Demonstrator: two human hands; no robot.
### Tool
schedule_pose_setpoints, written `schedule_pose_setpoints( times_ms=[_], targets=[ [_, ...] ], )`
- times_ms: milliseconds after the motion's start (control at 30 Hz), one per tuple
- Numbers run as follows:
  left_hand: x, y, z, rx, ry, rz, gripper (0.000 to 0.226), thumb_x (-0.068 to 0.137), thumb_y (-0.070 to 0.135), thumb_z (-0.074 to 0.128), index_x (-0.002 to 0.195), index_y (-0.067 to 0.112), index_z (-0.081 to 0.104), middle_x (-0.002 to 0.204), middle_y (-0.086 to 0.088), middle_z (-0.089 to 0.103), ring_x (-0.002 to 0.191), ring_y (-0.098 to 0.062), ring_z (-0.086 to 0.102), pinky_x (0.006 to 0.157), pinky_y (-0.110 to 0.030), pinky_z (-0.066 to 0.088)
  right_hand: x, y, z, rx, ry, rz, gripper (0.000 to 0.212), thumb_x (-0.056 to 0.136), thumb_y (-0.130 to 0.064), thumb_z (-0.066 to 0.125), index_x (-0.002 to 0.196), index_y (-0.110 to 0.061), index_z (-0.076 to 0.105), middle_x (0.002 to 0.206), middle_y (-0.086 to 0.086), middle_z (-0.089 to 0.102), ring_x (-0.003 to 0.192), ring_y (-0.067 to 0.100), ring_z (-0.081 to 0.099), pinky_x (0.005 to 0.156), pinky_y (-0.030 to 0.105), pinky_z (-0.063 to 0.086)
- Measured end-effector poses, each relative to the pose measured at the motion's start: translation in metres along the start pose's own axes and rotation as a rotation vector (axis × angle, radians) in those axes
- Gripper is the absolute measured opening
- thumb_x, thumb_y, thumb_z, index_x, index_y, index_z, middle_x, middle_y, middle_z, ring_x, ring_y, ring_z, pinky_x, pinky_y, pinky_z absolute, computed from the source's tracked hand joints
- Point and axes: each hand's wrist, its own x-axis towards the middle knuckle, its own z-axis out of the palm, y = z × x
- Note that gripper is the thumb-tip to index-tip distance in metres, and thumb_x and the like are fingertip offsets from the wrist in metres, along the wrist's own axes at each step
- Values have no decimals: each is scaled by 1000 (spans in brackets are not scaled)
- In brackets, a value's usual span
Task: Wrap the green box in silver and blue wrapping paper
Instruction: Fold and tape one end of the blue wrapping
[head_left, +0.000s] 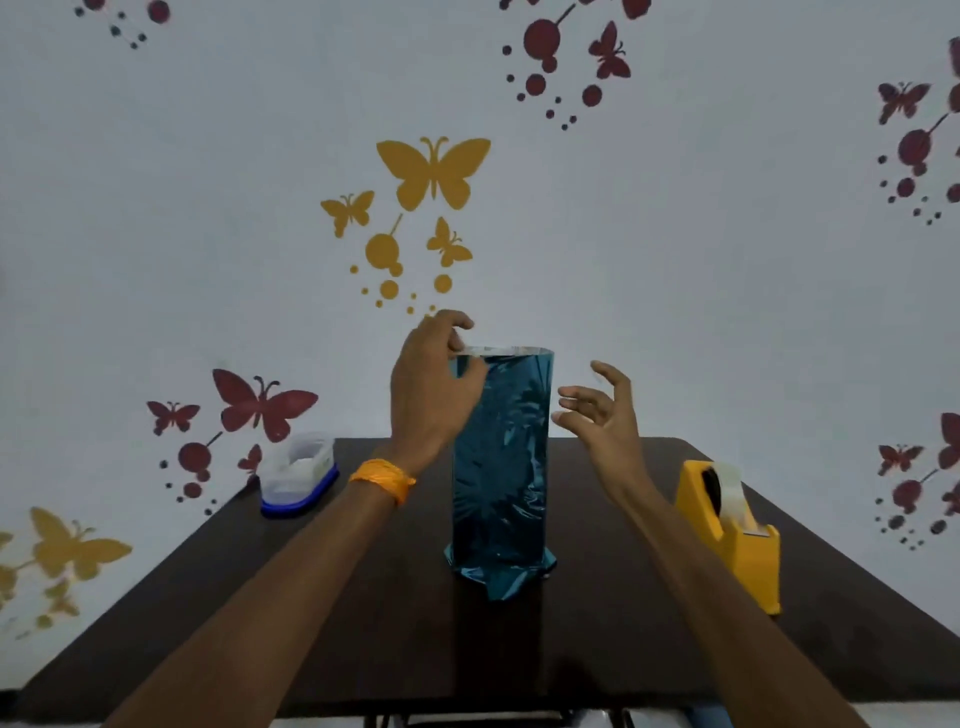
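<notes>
A tall box stands upright in the middle of the dark table (363, 623), fully covered by shiny blue wrapping paper (501, 467); no green shows. The paper's silver inner side shows along its open top edge, and loose paper bunches at the base. My left hand (434, 389) grips the paper's top left corner, fingers over the rim and thumb on the front. My right hand (602, 410) hovers just right of the wrapped box, fingers spread, touching nothing.
A yellow tape dispenser (732, 530) with clear tape sits on the table's right side. A translucent plastic container with a blue lid (298, 475), upside down, rests at the back left corner. A wall with butterfly stickers lies behind the table.
</notes>
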Motion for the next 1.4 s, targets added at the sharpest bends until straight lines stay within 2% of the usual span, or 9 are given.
schedule_pose_setpoints(
  times_ms=[167, 400, 533, 700, 833, 1000, 1067, 1200, 1400],
  targets=[
    [-3, -45, 3, -241, -187, -443, 54, 88, 21, 69, 135, 29, 43, 136, -7, 44, 122, -25, 47, 91, -34, 44, 15, 10, 7, 43, -26, 113, 51, 99, 0, 50, 141, -25, 37, 107, 2, 71, 96, 13, 65, 95, 39, 50],
    [25, -42, 27, 57, -453, -170, 62, 64, 56, 84, 115, 33, 59, 159, 3, 19, 141, -19, 25, 113, -38, 31, 33, 9, 13, 10, -81, 120, 56, 82, -22, 49, 136, -30, 41, 107, -5, 74, 111, 16, 64, 106, 40, 46],
    [43, -30, 34, 130, -512, -197, 58, 69, 47, 85, 113, 15, 68, 143, -3, 51, 131, -23, 45, 108, -42, 39, 42, 5, 15, 9, -135, 81, 60, 80, -29, 49, 140, -20, 44, 120, -29, 59, 110, -3, 61, 108, 38, 43],
    [40, -14, 23, 12, -619, -147, 50, 72, 42, 84, 111, 13, 72, 128, 3, 63, 126, -11, 45, 97, -31, 40, 53, 9, 22, 16, -167, 124, 39, 89, -26, 52, 127, -34, 52, 143, -7, 48, 132, 16, 51, 112, 42, 41],
    [37, -15, 18, -73, -580, -163, 33, 75, 47, 79, 73, 14, 77, 116, 15, 66, 101, 4, 55, 77, -15, 38, 53, 3, 27, 8, -157, 184, 61, 78, -30, 59, 136, -28, 43, 114, 9, 68, 112, 19, 64, 105, 41, 47],
    [38, -23, 5, 48, -510, -10, 75, 75, 85, 46, 78, 15, 73, 91, 4, 70, 85, -11, 61, 77, -39, 52, 59, -4, 28, -73, -230, 168, 53, 95, -12, 54, 142, -24, 35, 108, 11, 71, 103, 22, 67, 86, 26, 51],
    [45, -26, -2, 155, -623, 25, 82, 68, 90, 44, 92, 18, 74, 106, 2, 67, 96, -15, 57, 82, -39, 50, 60, -5, 26, -118, -256, 160, 51, 98, -13, 54, 143, -26, 33, 108, 6, 71, 99, 18, 68, 81, 22, 51],
    [58, -34, -10, 311, -789, 42, 62, 64, 62, 81, 112, 22, 72, 140, 9, 48, 129, -14, 37, 100, -34, 34, 61, -6, 23, -185, -292, 148, 55, 98, -22, 63, 144, -27, 33, 111, 0, 71, 105, 16, 67, 96, 38, 54],
    [56, -40, -10, 74, -643, -21, 26, 66, 25, 90, 79, 24, 68, 127, 9, 59, 112, -11, 54, 85, -23, 48, 64, -9, 23, -238, -320, 149, 66, 90, -28, 74, 144, -27, 35, 103, -2, 75, 101, 17, 70, 99, 45, 54]
  ],
)
